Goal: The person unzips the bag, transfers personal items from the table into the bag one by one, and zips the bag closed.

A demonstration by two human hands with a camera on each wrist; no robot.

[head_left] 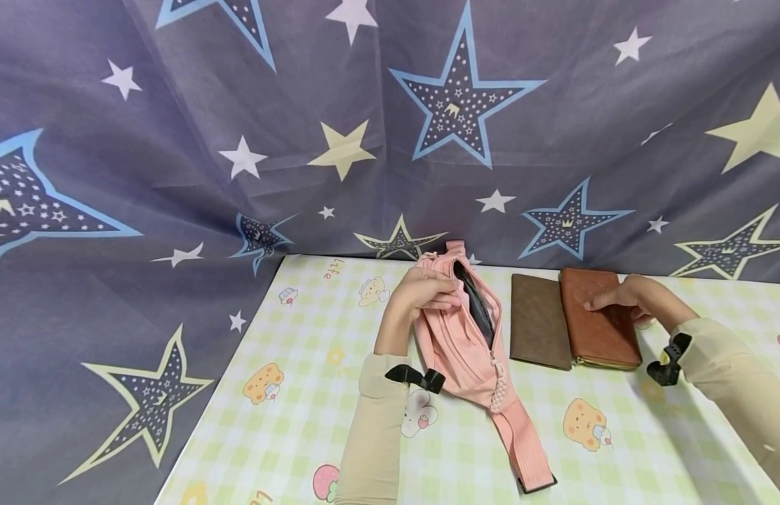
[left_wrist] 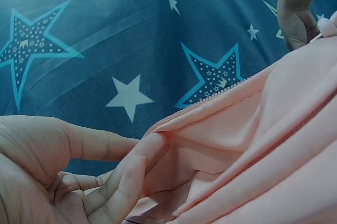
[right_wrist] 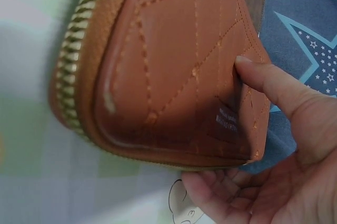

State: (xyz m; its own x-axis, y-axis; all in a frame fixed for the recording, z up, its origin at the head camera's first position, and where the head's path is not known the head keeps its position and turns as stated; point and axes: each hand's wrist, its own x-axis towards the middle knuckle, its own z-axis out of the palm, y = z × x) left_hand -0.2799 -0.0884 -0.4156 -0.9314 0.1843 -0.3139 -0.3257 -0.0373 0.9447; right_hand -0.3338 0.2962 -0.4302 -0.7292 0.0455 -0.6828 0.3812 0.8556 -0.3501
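Left hand [head_left: 426,289] pinches open pink bag [head_left: 449,354]; right hand [head_left: 642,300] grips wallet [head_left: 597,335].
Tablecloth [head_left: 289,449] reads "Life"; wallet lettering [right_wrist: 227,122] illegible; bag interior [head_left: 475,306] dark.

This is a little corner with a table [head_left: 229,407] in it. Dark grey-purple cloth [head_left: 289,84] hangs like walls behind the table and along its left side. It has creases and lots of stars, like a big one with a blue edge [head_left: 453,98]. The table has a green and white checked cover [head_left: 466,456] with a bear [head_left: 264,383], a strawberry [head_left: 326,482] and the word "Life" [head_left: 334,268]. It looks like a child's room, but the cloth hides what is behind, so I cannot tell if it is a home.
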